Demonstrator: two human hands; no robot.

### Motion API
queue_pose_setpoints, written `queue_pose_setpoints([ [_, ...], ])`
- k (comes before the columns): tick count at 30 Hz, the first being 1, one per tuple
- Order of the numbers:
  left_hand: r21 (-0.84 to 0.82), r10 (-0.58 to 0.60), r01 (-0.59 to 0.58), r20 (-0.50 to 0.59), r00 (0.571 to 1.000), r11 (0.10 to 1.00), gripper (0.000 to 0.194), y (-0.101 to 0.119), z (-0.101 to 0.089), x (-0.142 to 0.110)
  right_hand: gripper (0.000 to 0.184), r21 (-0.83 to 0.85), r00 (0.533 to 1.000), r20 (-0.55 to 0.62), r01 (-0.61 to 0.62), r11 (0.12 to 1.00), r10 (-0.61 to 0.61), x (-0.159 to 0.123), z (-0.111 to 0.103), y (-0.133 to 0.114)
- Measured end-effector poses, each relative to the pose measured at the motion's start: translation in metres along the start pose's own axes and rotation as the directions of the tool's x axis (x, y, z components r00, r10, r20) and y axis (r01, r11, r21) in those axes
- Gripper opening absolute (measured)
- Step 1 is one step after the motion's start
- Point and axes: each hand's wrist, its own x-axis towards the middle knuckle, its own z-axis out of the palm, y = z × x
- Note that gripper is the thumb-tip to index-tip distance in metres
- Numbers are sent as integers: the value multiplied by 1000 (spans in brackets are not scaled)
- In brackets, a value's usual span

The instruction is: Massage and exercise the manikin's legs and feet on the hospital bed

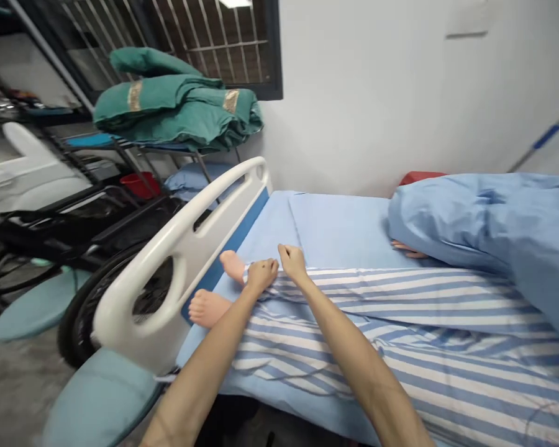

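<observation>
A mannequin's legs in blue-and-white striped trousers [382, 292] lie along the bed. Its two bare feet [208, 308] point at the footboard. My left hand [262, 275] is closed on the trouser cloth near the far ankle. Just right of it, my right hand [292, 261] makes a closed fist at the far edge of the same trouser leg. Whatever its fingers hold, if anything, is hidden. A bunched light blue quilt [466, 217] covers the upper body, and the mannequin's hand [409, 249] shows below its edge.
A white footboard [168, 248] closes the bed's left end, with a light blue sheet [345, 226] over the mattress. Beyond the board stands a wheelchair [81, 316]. Green folded bedding [181, 105] lies piled under a barred window. A red bucket [142, 185] sits behind.
</observation>
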Motion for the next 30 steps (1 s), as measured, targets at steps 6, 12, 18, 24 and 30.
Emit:
queue_pose_setpoints([
  [6, -497, -191, 51, -234, 953, 866, 36, -2, -14, 18, 45, 98, 996, 31, -81, 992, 79, -11, 41, 8],
  [12, -640, -305, 121, -186, 934, 759, 38, 22, 17, 18, 43, 56, 985, -43, -164, 985, 167, -11, 30, 20],
  [18, -511, -298, 189, -139, 945, 838, 41, 40, 22, 8, 47, -58, 994, -64, -86, 995, 83, -11, -5, 28],
  [24, -612, -258, 132, -122, 958, 779, 45, 71, 28, 3, 48, -19, 985, -142, -98, 995, 95, -6, -31, 33],
  [30, -666, -197, 49, -149, 969, 745, 44, 92, 41, 4, 49, -176, 987, -107, -137, 975, 119, -12, -61, 47],
])
